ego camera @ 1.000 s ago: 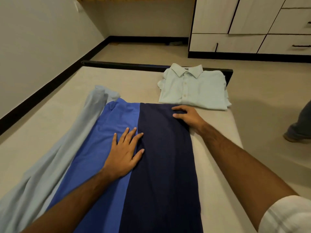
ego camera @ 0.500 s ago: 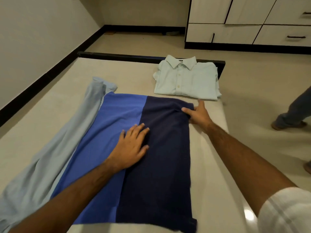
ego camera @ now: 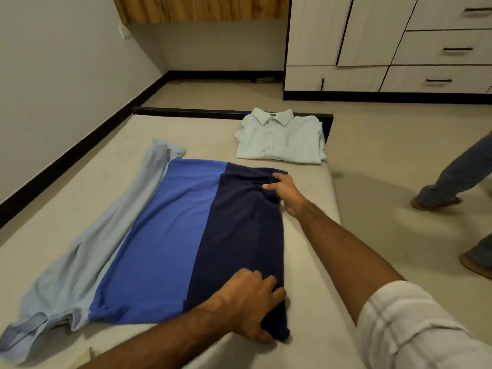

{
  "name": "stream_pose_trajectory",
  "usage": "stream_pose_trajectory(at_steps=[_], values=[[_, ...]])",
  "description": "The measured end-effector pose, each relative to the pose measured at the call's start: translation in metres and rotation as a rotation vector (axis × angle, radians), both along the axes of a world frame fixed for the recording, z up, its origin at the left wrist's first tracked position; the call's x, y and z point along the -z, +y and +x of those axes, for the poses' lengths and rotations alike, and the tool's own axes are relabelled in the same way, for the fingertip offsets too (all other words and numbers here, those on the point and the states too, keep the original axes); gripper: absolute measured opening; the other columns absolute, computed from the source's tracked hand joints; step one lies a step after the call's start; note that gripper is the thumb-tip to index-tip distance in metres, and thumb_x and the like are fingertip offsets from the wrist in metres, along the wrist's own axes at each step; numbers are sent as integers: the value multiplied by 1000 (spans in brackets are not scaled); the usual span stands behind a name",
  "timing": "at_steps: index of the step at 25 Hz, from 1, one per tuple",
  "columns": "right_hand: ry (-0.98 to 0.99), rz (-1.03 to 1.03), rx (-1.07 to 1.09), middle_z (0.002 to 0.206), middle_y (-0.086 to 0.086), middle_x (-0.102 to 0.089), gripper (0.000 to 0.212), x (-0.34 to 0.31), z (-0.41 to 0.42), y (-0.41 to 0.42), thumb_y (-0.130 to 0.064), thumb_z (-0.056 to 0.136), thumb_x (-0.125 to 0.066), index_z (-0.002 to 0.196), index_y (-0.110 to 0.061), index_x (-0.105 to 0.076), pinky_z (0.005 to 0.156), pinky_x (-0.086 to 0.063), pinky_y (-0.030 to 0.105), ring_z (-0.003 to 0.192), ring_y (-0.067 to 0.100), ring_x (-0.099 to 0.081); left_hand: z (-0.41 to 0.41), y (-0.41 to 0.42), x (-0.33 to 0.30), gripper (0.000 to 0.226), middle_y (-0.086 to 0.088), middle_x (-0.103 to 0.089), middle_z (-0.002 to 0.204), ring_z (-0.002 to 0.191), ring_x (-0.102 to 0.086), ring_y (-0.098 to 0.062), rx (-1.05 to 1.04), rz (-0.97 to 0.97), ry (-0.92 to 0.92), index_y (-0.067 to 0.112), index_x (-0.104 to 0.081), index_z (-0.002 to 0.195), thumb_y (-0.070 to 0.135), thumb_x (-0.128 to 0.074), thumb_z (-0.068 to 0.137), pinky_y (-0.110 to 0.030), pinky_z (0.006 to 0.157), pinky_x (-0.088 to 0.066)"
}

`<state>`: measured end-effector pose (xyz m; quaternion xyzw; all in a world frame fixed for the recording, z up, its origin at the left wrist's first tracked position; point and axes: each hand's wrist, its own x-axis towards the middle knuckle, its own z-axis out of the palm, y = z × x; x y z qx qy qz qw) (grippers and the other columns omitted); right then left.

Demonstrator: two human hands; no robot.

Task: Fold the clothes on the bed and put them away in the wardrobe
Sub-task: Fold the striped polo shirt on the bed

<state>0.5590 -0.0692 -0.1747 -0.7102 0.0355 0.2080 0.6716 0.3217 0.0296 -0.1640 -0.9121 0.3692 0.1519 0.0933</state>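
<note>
Right hand [ego camera: 283,193]: fingers curled into the far corner of the navy panel, bunching the cloth there, so it grips the two-tone shirt [ego camera: 186,235]. Left hand [ego camera: 250,306]: fingers curled over the near corner of the same navy edge, gripping it at the bed's front lip. Both hands hold one long side of the garment, the side nearest the bed's open edge.

The shirt lies flat on the bed [ego camera: 314,262] between the two hands and away to the left of them, navy panel by the hands, brighter blue panel beyond. Further left again, partly under the blue panel, a pale blue garment [ego camera: 87,249] lies long and rumpled, not folded.

Past the right hand, toward the foot of the bed, a light green collared shirt [ego camera: 279,141] sits folded, collar up (one piece done, by the look of it). The wardrobe [ego camera: 372,43] stands well beyond that, across the floor, doors and drawers closed.

Judgement on progress: early to middle. One shirt folded, the two-tone shirt laid out with its fold apparently starting, the pale garment untouched. Nothing appears put away yet.

Someone else's legs [ego camera: 452,179] show on the floor, off to the right of the right hand.
</note>
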Motion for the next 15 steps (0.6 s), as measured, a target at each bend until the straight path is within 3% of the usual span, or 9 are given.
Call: stream_pose_trajectory(at_steps=[3,6,10,15], values=[[-60,29,107,135,-1,-49,69,2,20,1,0,83,-69,146,-13,-42,91,-49,26,120,17,-50,-4,-3,6,42,-6,-59,102,74,-55,-21,33,-161,40,14,-58,112,50,-38,102,-35,62,-42],[-98,-50,126,133,2,-56,72,8,50,-10,-8,68,-72,138,-22,-57,100,-52,37,124,25,-54,7,-1,2,29,-3,-59,97,77,-49,-13,20,-384,195,14,-59,104,37,-42,101,-33,72,-42],[-118,-108,144,139,10,-54,68,9,62,-42,13,81,-60,144,-10,-49,98,-52,32,119,23,-58,10,-29,21,19,-4,-60,102,84,-44,-11,101,-523,215,13,-59,107,26,-47,100,-32,79,-33],[-122,-165,121,147,6,-46,74,25,61,-72,15,84,-58,151,-8,-38,101,-51,29,124,18,-54,8,-52,38,14,-3,-59,96,81,-45,-11,-3,-654,273,11,-58,98,20,-47,99,-32,81,-35]])
